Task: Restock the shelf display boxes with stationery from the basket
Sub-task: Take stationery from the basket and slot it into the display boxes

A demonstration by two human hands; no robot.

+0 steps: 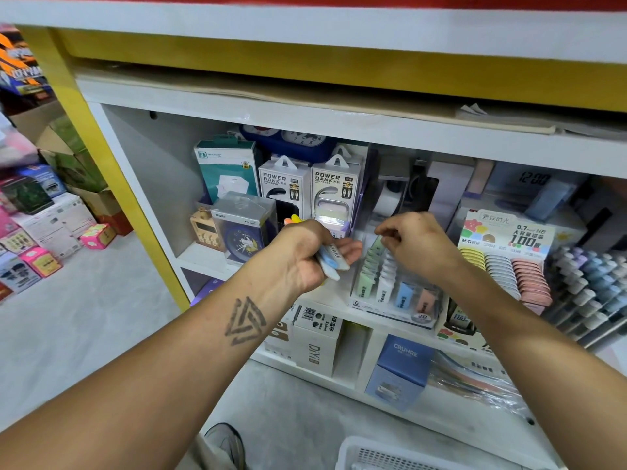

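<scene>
Curled fingers of my left hand (307, 252) grip a small bundle of flat stationery pieces (330, 262), white and pale blue, with yellow and orange tips poking out past my knuckles; how many pieces are in the bundle I cannot tell. To its right, my right hand (415, 244) hovers with thumb and forefinger drawn together in a pinch over the clear display box (395, 286); whether anything sits between them is too small to make out. Just below those fingertips the box holds four rows of packets: green, white, blue and pink. Right of that hand, a second display (505, 262) shows three rows of round cases, yellow, white and pink, and beyond it a rack of pens (587, 286) cut off by the frame edge. Behind my left hand stand two power bank boxes (310, 189). Far below my wrists, only a corner of the white basket (376, 454) shows, its contents hidden.
</scene>
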